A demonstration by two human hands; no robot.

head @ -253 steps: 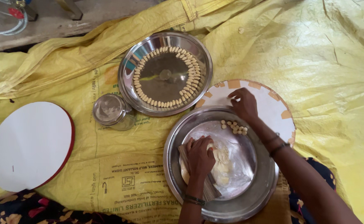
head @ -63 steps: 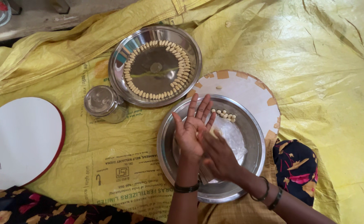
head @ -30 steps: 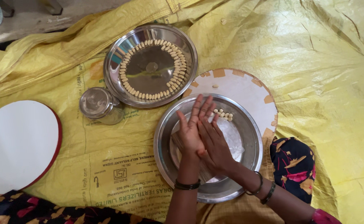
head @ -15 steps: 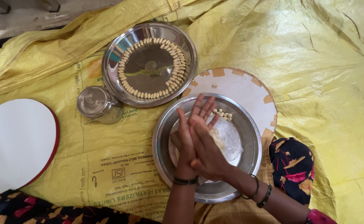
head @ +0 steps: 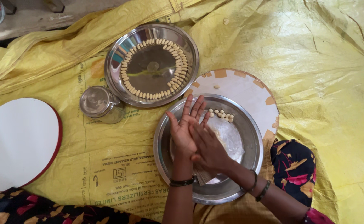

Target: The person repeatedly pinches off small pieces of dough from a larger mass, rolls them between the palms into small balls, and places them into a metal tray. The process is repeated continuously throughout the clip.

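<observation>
Left hand (head: 183, 132) flat, palm up; right hand (head: 209, 145) pressed across it, above steel plate (head: 248, 166).

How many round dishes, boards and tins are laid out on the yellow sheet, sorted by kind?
Steel plates: 2, one ringed with dough pieces, one under the hands.
Round boards: 2, one white, one patterned.
Small steel tin: 1.
Total: 5.

Yellow sheet (head: 314, 83); silver steel plates (head: 111, 70), (head: 248, 174); pale cream pellets (head: 221, 115); white disc, red rim (head: 16, 145); white round board, tan patches (head: 248, 95); dark floral cloth (head: 294, 166)
</observation>
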